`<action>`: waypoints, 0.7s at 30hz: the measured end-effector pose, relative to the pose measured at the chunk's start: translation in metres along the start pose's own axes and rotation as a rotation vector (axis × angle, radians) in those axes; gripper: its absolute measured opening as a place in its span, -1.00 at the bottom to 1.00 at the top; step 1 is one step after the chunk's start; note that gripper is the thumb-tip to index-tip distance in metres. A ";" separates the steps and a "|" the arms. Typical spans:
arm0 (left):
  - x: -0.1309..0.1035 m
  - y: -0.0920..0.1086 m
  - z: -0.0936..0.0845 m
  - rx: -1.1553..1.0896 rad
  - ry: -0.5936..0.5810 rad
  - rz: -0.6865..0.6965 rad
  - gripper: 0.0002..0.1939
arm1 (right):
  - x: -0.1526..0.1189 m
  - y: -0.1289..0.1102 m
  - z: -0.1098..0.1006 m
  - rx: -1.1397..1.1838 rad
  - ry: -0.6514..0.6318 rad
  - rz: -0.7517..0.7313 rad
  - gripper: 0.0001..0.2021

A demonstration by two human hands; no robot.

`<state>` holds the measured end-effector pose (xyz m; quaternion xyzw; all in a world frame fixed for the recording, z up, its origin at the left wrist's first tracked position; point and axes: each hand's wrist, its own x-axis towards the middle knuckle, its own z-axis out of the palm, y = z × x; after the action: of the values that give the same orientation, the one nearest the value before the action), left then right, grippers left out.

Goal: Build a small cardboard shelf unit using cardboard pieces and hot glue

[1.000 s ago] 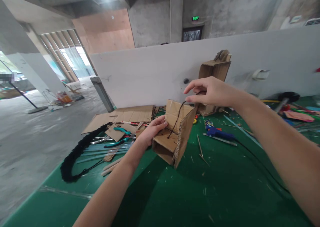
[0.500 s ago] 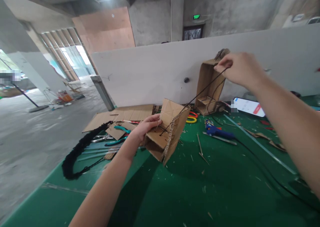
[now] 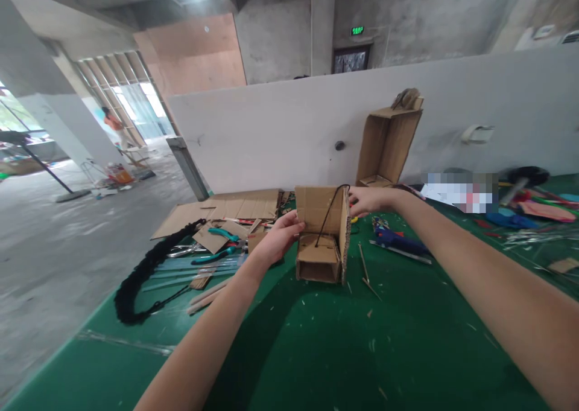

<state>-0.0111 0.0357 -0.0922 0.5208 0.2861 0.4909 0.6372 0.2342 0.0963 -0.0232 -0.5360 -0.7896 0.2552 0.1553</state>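
A small cardboard holder (image 3: 318, 252) stands upright above the green table, with a tall back panel, a side panel and an open compartment at its base. My left hand (image 3: 284, 237) grips it by its left edge, thumb in front and the other fingers mostly hidden behind. From a hole in the ledge, a black cord (image 3: 329, 213) runs up and over the top of the side panel. My right hand (image 3: 371, 200) is closed beside that panel's outer face, where the cord goes out of sight; its fingertips are partly hidden.
A taller cardboard box (image 3: 387, 145) leans against the white board. A blue glue gun (image 3: 392, 240) lies to the right near thin sticks (image 3: 364, 266). Teal-handled pliers (image 3: 217, 255), a fuzzy black strap (image 3: 131, 287) and cardboard sheets (image 3: 230, 207) lie on the left.
My right hand has come down and left from high up, bringing the cord over the side panel. The cardboard holder has turned from tilted to upright and shifted right. The taller box shows more clearly.
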 end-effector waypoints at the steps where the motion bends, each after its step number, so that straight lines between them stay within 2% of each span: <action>1: 0.000 0.004 -0.001 0.018 -0.016 0.002 -0.68 | -0.001 0.000 -0.002 -0.110 -0.021 0.010 -0.51; 3: 0.000 0.013 -0.003 0.041 -0.038 0.021 -0.69 | -0.006 -0.001 -0.008 -0.315 0.003 0.025 -0.47; 5: 0.000 0.022 -0.006 0.041 -0.030 0.050 -0.65 | -0.014 -0.005 -0.013 -0.371 0.082 -0.009 -0.50; 8: 0.000 0.032 -0.008 0.073 0.007 0.091 -0.60 | -0.036 -0.019 -0.011 -0.173 0.185 -0.114 -0.55; 12: -0.001 0.034 -0.002 0.205 0.085 0.133 -0.73 | -0.062 -0.044 0.002 0.216 0.255 -0.239 -0.66; 15: -0.001 0.031 0.006 0.239 0.095 0.158 -0.71 | -0.064 -0.053 0.010 0.344 0.354 -0.282 -0.72; 21: 0.000 0.028 0.009 0.174 0.044 0.172 -0.69 | -0.054 -0.051 0.015 0.432 0.518 -0.274 -0.76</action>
<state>-0.0122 0.0313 -0.0629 0.5860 0.2956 0.5283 0.5386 0.2074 0.0272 -0.0047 -0.4269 -0.7163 0.2489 0.4927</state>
